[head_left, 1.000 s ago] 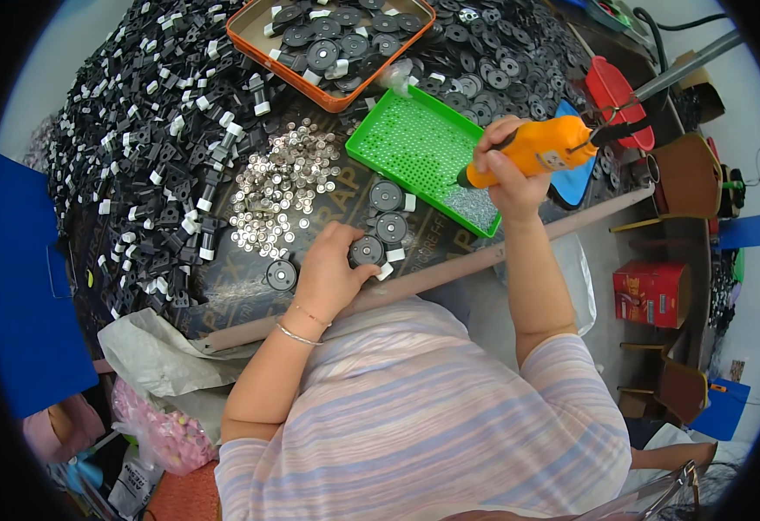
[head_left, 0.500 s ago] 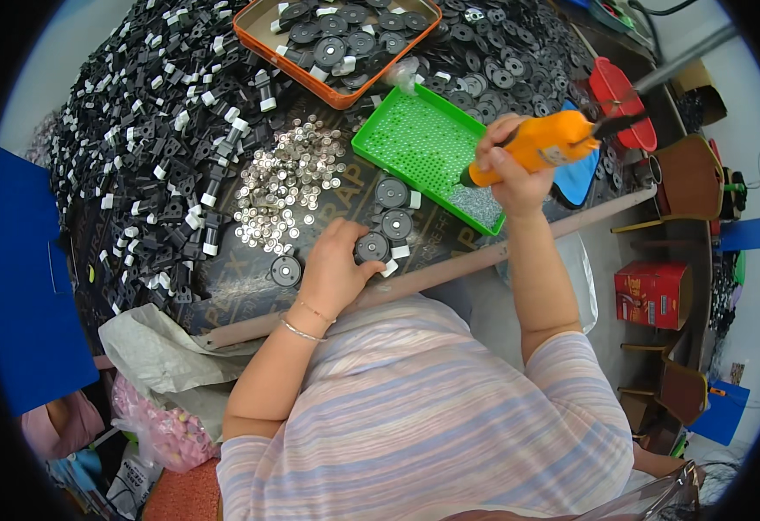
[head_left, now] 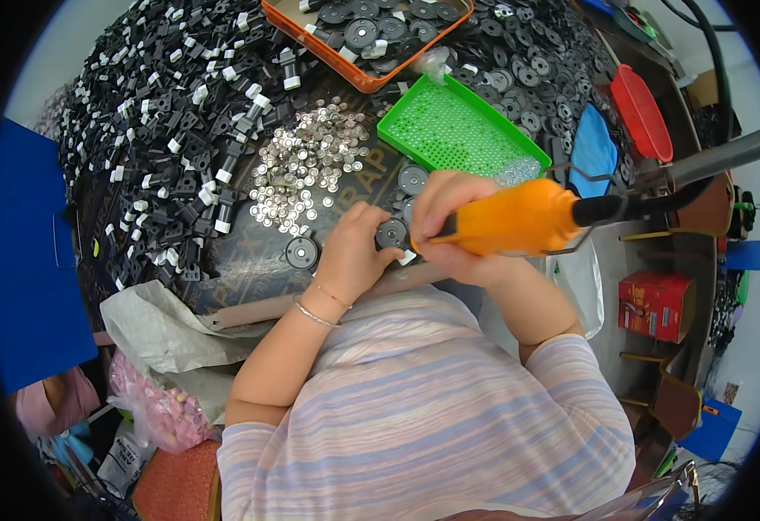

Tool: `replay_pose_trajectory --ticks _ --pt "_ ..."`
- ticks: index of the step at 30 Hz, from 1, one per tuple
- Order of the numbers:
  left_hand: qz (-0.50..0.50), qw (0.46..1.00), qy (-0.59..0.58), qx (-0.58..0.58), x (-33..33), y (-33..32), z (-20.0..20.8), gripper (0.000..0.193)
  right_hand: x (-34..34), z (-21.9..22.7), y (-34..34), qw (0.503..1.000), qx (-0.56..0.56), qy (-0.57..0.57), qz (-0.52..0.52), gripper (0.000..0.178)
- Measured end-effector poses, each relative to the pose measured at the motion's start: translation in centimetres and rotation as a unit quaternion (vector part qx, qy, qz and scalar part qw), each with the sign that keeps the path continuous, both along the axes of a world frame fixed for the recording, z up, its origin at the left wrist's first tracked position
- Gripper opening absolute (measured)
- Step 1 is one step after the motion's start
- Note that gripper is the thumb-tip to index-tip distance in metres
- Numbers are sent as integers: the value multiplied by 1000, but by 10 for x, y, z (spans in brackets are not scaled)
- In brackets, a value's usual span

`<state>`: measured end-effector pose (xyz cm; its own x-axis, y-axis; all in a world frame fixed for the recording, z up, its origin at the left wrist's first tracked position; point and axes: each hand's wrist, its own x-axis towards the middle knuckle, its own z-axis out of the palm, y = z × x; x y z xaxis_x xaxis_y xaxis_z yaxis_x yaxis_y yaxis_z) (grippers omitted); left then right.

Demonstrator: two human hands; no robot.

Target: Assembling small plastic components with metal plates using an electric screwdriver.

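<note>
Orange power screwdriver (head_left: 519, 217) sits in my right hand (head_left: 449, 221), fingers wrapped tight round its thick body, its dark rear end and cable running off to my right. Its tip points down and left, right at the black round disc (head_left: 391, 233) that my left hand (head_left: 354, 252) touches and steadies on its left side; whether those fingers pinch the disc or just press it, I cannot tell. The two hands meet over that disc, at the near edge of the table.

Just left of my left hand lies another black disc (head_left: 301, 253), alone on the dark tabletop (head_left: 223, 278). Beyond my left fingers spreads a heap of small silvery metal pieces (head_left: 302, 174). Beyond my right knuckles stands a green perforated tray (head_left: 458, 135), with one more disc between it and my grip. Farther out and left is a big heap of black parts with white tips (head_left: 171, 130); straight ahead, an orange tray (head_left: 371, 35) holding discs. Off right beyond the tool lie a blue scoop (head_left: 592, 152) and a red bowl (head_left: 640, 113).
</note>
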<state>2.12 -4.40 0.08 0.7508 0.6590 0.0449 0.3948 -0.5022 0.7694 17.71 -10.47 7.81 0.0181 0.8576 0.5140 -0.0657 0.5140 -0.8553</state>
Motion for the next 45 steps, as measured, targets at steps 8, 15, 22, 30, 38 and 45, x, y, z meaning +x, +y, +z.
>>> replay_pose_trajectory --ticks 8,15,22,30,38,45 --pt "4 1000 -4 -6 0 0 0 44 -5 -6 5 999 -11 -27 32 16" --pt "-4 1000 -14 9 0 2 -6 43 3 -8 12 998 44 -10 37 17" --pt "12 1000 -9 15 1 -3 3 47 79 -2 2 986 76 12 -150 22" --pt "17 1000 16 -18 4 -4 7 43 102 -29 3 959 25 91 -266 24" --pt "19 1000 7 -13 5 -4 6 43 104 -32 1 961 6 88 -264 23" --pt "14 1000 0 14 2 -5 2 47 106 -37 0 963 -4 97 -251 22"
